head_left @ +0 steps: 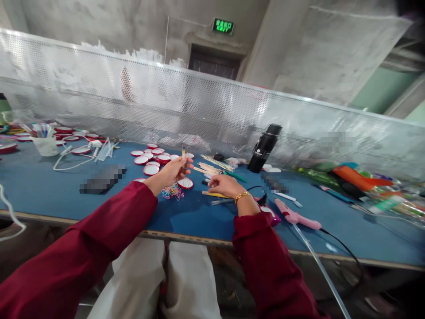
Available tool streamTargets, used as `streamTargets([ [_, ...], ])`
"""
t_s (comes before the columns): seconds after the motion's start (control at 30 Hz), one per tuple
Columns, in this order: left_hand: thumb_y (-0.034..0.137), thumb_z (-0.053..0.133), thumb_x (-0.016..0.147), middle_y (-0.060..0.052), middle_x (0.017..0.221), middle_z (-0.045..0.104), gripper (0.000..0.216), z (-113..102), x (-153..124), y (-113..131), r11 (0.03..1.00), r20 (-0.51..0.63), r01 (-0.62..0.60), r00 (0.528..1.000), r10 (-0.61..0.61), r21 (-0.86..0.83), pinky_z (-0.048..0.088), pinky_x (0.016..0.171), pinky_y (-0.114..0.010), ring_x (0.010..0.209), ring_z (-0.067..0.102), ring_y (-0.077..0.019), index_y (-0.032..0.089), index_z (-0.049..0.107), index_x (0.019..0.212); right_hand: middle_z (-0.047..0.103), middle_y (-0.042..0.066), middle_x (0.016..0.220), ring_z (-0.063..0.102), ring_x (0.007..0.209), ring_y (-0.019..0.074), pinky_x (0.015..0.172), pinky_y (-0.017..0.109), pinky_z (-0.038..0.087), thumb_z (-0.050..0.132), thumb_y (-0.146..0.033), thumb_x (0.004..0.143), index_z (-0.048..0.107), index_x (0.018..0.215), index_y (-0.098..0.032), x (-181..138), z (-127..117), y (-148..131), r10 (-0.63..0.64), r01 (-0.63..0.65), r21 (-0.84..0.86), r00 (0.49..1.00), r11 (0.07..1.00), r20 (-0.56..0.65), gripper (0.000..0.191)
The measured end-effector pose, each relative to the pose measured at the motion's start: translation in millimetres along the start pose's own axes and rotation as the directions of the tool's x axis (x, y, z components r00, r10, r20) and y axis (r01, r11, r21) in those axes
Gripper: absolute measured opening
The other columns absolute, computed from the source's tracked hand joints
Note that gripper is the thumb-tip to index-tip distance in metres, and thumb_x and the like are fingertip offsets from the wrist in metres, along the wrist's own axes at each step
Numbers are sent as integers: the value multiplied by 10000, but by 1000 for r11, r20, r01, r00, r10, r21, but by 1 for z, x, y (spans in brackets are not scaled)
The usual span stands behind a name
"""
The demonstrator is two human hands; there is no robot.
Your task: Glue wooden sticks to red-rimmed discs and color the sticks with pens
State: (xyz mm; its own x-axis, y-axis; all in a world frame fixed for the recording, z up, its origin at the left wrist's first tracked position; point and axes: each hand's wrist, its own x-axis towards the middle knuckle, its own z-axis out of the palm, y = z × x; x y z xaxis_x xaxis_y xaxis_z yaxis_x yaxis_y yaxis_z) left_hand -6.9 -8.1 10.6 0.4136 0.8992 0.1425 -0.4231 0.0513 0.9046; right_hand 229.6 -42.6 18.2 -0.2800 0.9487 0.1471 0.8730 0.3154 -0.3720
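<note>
The left hand's (182, 165) grip is clamped on a small stick (183, 152) pointing to twelve o'clock; at its four o'clock, the right hand (224, 185) nears a yellow tool (215, 194), grip unclear.

Left fingers (188, 165) pinched, right fingers (214, 180) lower (curled)

Black bottle (264, 148) near perforated screen (159, 95); lit exit sign (223, 26) above doorway (214, 64).

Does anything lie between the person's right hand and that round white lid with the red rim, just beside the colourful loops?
Yes: a small black piece, material unclear, lies close to the right hand, on the side facing the lid. I see nothing else between them.
</note>
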Motion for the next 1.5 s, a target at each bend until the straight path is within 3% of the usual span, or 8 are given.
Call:
streamTargets([
  [0.17, 373, 511, 923, -91, 936, 703, 239, 4, -1, -11, 992, 182, 74, 979, -92, 104, 397, 430, -135, 608, 658, -98, 185, 569, 1058, 728, 66, 1010, 643, 948, 190, 863, 316, 474, 542, -450, 862, 721, 971, -189, 16, 6, -27, -106, 292, 423, 905, 858, -412, 334],
  [0.4, 436, 549, 892, -120, 968, 721, 321, 5, 2, -21, 972, 198, 20, 978, -68, 236, 387, 442, -156, 641, 689, -133, 173, 568, 1075, 736, 57, 1003, 662, 936, 204, 824, 311, 506, 607, -406, 807, 733, 948, -192, 38, 34, -54, -17, 263, 637, 931, 724, -365, 285],
  [0.53, 468, 526, 889, -131, 913, 725, 359, 3, 4, -19, 904, 207, -75, 978, -15, 421, 358, 432, -177, 605, 668, -130, 127, 633, 920, 732, 58, 953, 661, 882, 199, 737, 287, 511, 585, -449, 806, 713, 889, -180, 44, 33, -57, 52, 195, 650, 939, 734, -340, 309],
  [0.77, 355, 526, 873, -39, 682, 672, 269, -12, 14, -8, 674, 96, -329, 928, 359, 661, 433, 568, -212, 579, 590, -111, 148, 665, 772, 693, 67, 816, 575, 609, 118, 549, 223, 443, 379, -595, 891, 556, 922, -185, 47, 16, -27, 171, 268, 581, 788, 769, -591, 448],
  [0.93, 365, 501, 876, -25, 640, 628, 288, -20, 17, -6, 583, 38, -352, 876, 481, 732, 420, 574, -224, 575, 562, -119, 159, 656, 747, 645, 15, 695, 479, 492, 93, 486, 211, 393, 396, -495, 914, 503, 918, -210, 46, 25, -14, 151, 251, 593, 826, 765, -544, 305],
  [1.2, 344, 567, 833, -14, 623, 605, 254, -16, 13, -9, 576, 58, -327, 899, 435, 749, 400, 588, -228, 584, 533, -118, 164, 628, 665, 643, 1, 754, 502, 562, 86, 536, 209, 421, 530, -408, 837, 603, 880, -193, 39, 36, -37, 11, 282, 655, 914, 701, -406, 232],
  [1.4, 316, 606, 806, -28, 765, 658, 212, -2, 6, -4, 654, 73, -355, 906, 417, 668, 413, 642, -237, 674, 553, -130, 171, 715, 915, 603, -29, 680, 458, 472, 76, 449, 204, 369, 519, -457, 843, 537, 805, -215, 35, 39, -43, 0, 267, 701, 935, 661, -356, 246],
  [1.5, 287, 617, 790, -43, 834, 685, 190, -7, 8, -1, 555, 87, -357, 887, 453, 752, 410, 682, -252, 741, 574, -154, 197, 734, 909, 585, -38, 642, 472, 476, 77, 469, 199, 388, 499, -475, 859, 524, 822, -221, 37, 41, -41, 13, 267, 686, 928, 677, -373, 258],
])
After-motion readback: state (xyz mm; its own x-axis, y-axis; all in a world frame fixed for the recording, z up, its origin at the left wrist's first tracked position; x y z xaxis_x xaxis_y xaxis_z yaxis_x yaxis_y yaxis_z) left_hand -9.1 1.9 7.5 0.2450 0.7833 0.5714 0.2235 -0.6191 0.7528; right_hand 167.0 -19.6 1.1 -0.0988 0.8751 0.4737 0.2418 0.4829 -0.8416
